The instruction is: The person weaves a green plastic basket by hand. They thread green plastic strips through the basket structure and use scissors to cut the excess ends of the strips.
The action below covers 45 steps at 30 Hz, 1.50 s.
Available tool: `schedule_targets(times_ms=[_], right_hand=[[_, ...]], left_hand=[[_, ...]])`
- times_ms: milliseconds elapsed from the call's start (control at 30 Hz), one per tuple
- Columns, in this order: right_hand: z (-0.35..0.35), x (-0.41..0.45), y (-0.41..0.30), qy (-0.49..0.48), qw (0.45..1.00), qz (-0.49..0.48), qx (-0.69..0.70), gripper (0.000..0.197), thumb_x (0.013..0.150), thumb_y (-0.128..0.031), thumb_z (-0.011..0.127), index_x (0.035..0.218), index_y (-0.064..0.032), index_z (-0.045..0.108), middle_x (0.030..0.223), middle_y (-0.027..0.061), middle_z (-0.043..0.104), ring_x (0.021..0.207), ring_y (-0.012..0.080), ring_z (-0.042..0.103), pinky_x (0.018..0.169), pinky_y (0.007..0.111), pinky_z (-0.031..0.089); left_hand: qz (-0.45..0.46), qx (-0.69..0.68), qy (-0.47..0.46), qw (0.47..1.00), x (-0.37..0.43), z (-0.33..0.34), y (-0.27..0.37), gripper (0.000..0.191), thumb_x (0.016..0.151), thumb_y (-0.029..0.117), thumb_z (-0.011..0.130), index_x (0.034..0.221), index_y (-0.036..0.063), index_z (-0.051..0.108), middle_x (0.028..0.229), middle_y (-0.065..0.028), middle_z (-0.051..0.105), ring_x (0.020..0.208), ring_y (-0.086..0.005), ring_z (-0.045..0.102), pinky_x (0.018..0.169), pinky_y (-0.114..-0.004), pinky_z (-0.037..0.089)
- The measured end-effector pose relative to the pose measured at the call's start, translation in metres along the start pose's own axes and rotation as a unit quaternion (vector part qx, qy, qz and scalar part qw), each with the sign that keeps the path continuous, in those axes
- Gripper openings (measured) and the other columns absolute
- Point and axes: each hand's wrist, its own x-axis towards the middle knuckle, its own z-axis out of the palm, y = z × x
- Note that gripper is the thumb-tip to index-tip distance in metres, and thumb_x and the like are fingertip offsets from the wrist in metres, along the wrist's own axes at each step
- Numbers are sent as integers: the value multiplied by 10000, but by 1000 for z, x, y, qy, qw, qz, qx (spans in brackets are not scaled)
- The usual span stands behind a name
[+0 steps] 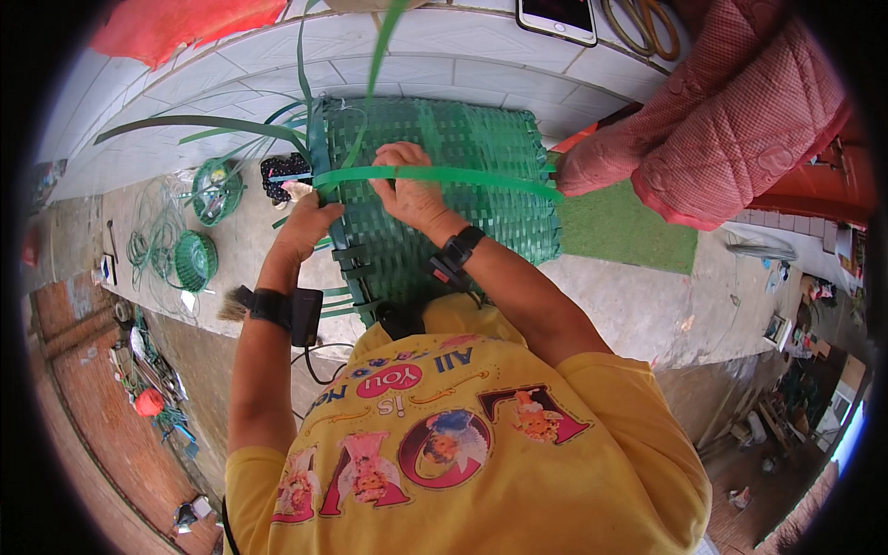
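A large basket woven from green plastic strapping [451, 139] lies on its side before me. My left hand [310, 218] is at the basket's left edge, its thumb and fingers closed on the rim near the base of a bright green strap [479, 177]. That strap arcs right across the weave. My right hand [413, 187] is bent over the weave under the strap; its fingertips are partly hidden, so what they grip is unclear. Loose strap ends [201, 123] stick out to the left and upward from the rim.
Two small green baskets [195, 260] [217, 192] and coiled strapping [149, 236] lie on the floor at left. A pink quilted cloth [735, 132] hangs at upper right, above a green mat [631, 225]. A phone [557, 19] and scissors [645, 28] rest on the tiled ledge.
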Motion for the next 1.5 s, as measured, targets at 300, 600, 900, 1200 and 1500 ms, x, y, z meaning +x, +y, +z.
schedule_targets(times_ms=[300, 600, 900, 1200, 1500], right_hand=[[1, -3, -5, -19, 1000, 7, -20, 195, 717, -159, 641, 851, -78, 525, 1011, 95, 528, 1012, 303, 475, 862, 414, 371], [4, -4, -4, -14, 1000, -1, -15, 196, 686, -107, 635, 851, -90, 532, 1008, 91, 533, 1021, 304, 483, 846, 413, 385], [-14, 5, 1, 0, 999, -24, -45, 147, 715, -107, 632, 812, -76, 525, 943, 103, 541, 976, 317, 500, 812, 427, 399], [-223, 59, -46, -164, 962, 74, -206, 117, 814, -120, 535, 756, -18, 533, 731, 191, 559, 695, 392, 549, 618, 470, 435], [-274, 174, 35, 62, 865, 186, -463, 302, 719, -89, 588, 1009, -5, 585, 957, 236, 611, 900, 390, 589, 809, 431, 465]], left_hand=[[-58, -16, 15, 998, 11, 0, -11, 198, 763, 181, 603, 898, 38, 581, 681, 10, 510, 534, -79, 414, 455, -234, 317], [-74, 5, 5, 997, 12, -3, -12, 223, 738, 207, 632, 894, 57, 582, 676, 25, 487, 530, -85, 407, 450, -236, 309], [29, -44, 54, 997, 4, 18, 1, 276, 751, 102, 586, 996, -26, 567, 856, -46, 576, 774, -138, 510, 691, -284, 412], [17, -213, 27, 977, 34, 9, -53, 275, 716, 82, 582, 971, -20, 567, 844, -38, 578, 697, -149, 520, 631, -278, 413], [63, -197, 25, 978, 20, 14, -28, 298, 733, 65, 546, 1009, -40, 580, 890, -44, 585, 797, -147, 515, 726, -279, 405]])
